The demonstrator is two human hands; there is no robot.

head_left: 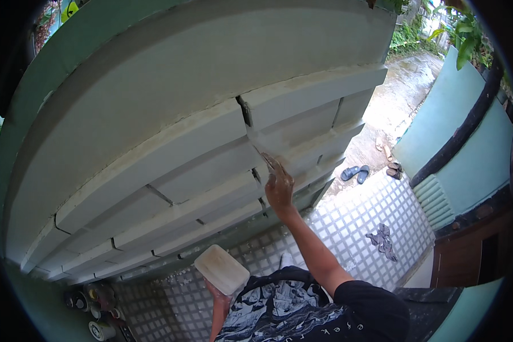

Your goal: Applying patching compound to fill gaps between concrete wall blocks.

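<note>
My left hand (pixel 218 289), low in front of my body, grips a shallow off-white plastic tub (pixel 223 268) from beneath and the near side; its fingers are partly hidden. My right hand (pixel 280 185) is raised to the wall and closed around a thin flat tool like a putty knife (pixel 264 158), with whitish smears on hand and tool. The tool's tip is at the face of the white block-patterned wall (pixel 211 165), below a dark vertical gap (pixel 244 111). Another dark gap (pixel 256 175) lies just left of the hand.
Checkered tiles (pixel 336 228) cover the floor. A crumpled grey cloth (pixel 383 241) lies at the right, with blue sandals (pixel 355 173) and brown footwear (pixel 394 170) beyond. Buckets and cans (pixel 100 329) stand at the lower left. A brown wooden cabinet-like piece (pixel 467 259) is at the right.
</note>
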